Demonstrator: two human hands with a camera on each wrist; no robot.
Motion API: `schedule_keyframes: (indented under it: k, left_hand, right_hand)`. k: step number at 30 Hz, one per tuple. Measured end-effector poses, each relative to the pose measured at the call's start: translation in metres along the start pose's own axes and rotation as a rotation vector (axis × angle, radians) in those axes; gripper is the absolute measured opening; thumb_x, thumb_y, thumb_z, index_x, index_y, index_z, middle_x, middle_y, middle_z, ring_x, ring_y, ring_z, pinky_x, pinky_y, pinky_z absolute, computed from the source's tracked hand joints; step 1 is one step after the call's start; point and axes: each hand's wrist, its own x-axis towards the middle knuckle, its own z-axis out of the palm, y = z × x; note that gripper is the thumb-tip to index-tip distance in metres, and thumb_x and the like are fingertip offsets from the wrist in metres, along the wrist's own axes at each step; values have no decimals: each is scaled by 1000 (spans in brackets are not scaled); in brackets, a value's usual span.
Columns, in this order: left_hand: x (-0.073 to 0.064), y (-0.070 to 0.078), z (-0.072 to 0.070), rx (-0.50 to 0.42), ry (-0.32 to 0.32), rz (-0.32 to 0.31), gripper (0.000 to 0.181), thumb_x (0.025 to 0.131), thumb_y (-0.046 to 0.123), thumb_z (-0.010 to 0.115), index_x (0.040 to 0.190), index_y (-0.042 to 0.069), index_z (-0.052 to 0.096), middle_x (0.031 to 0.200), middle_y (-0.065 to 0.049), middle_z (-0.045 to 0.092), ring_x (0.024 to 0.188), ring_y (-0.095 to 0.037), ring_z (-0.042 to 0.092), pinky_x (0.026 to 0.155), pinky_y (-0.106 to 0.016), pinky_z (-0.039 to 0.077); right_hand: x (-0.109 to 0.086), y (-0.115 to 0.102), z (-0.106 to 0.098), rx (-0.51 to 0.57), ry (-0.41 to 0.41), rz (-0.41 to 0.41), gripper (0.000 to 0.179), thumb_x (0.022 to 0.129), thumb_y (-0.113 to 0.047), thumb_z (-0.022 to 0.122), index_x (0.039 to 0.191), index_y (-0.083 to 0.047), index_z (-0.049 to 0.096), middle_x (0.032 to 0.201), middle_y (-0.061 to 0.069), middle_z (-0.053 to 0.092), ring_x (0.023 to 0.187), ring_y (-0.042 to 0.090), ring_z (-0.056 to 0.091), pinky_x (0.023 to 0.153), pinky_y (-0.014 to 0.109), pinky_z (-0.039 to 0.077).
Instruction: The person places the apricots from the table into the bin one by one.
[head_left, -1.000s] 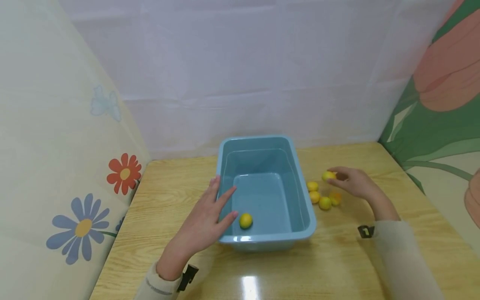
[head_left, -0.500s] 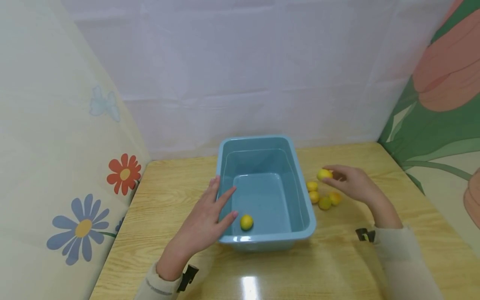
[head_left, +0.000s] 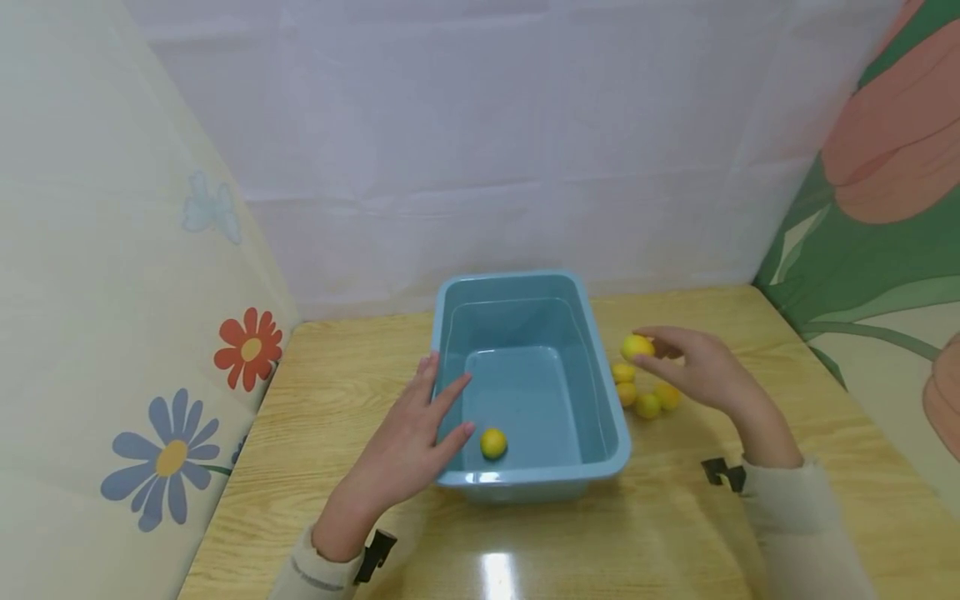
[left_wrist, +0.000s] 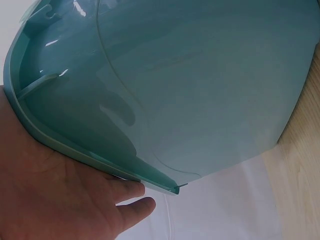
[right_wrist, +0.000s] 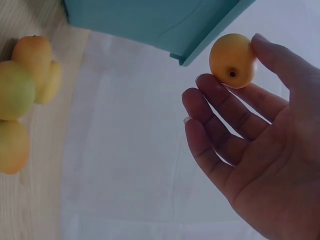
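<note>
A light blue plastic basin [head_left: 517,477] stands on the wooden table. My left hand [head_left: 397,446] rests on its left rim, fingers spread, thumb and index finger reaching over the inside; the left wrist view shows the palm against the rim [left_wrist: 65,150] from outside. One round yellow fruit [head_left: 492,444] lies on the basin floor near the front left corner. My right hand [head_left: 701,367] pinches a small yellow-orange fruit [right_wrist: 232,61] between thumb and fingertips, its dark end spot showing. That hand is raised beside the basin's right rim, above several similar fruits [head_left: 648,406].
The loose fruits, yellow to greenish with some orange, lie grouped close against the basin's right side; in the right wrist view a greenish fruit [right_wrist: 15,90] overlaps others. A white cloth [head_left: 420,150] hangs behind the table [head_left: 360,375]. Flower-printed panels flank both sides.
My right hand has moved left toward the basin with the pinched fruit. The left hand has stayed on the rim. The fruit inside the basin has shifted very slightly.
</note>
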Motion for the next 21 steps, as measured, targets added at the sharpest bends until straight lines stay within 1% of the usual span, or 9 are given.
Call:
schedule_keyframes:
  k: [6, 10, 14, 19, 21]
  left_hand:
    - [0, -1, 0, 2, -11, -8, 65, 104, 55, 46, 158, 21, 37, 170, -17, 4, 156, -35, 7, 120, -60, 23]
    - [0, 0, -1, -1, -14, -11, 65, 104, 55, 45, 158, 21, 37, 170, -16, 3, 156, -35, 7, 120, -60, 23]
    - [0, 1, -1, 0, -15, -18, 64, 104, 52, 48, 158, 21, 37, 170, -16, 3, 156, -34, 7, 119, -61, 23]
    - [1, 1, 0, -4, -9, -17, 62, 104, 47, 52, 158, 21, 37, 170, -17, 4, 156, -35, 7, 119, -61, 23]
    - [1, 1, 0, 0, -6, -15, 62, 104, 48, 52, 158, 21, 37, 170, -17, 4, 155, -36, 8, 119, -61, 24]
  right_hand:
    - [-1, -12, -2, -10, 12, -39, 51, 99, -39, 65, 139, -7, 60, 112, 13, 70, 109, 36, 62, 92, 62, 50]
    - [-2, -20, -3, -11, 21, -67, 50, 99, -37, 67, 139, -7, 61, 109, 10, 71, 108, 34, 62, 92, 60, 50]
    - [-1, -26, -2, -18, 27, -98, 49, 98, -35, 68, 138, -7, 62, 108, 9, 72, 108, 33, 63, 92, 60, 51]
    - [-2, -34, -1, -21, 22, -106, 49, 98, -37, 68, 138, -10, 62, 112, 6, 72, 108, 28, 63, 92, 57, 51]
    - [-4, -38, -1, -17, 21, -117, 50, 98, -37, 68, 139, -10, 62, 113, 5, 72, 107, 26, 63, 92, 57, 52]
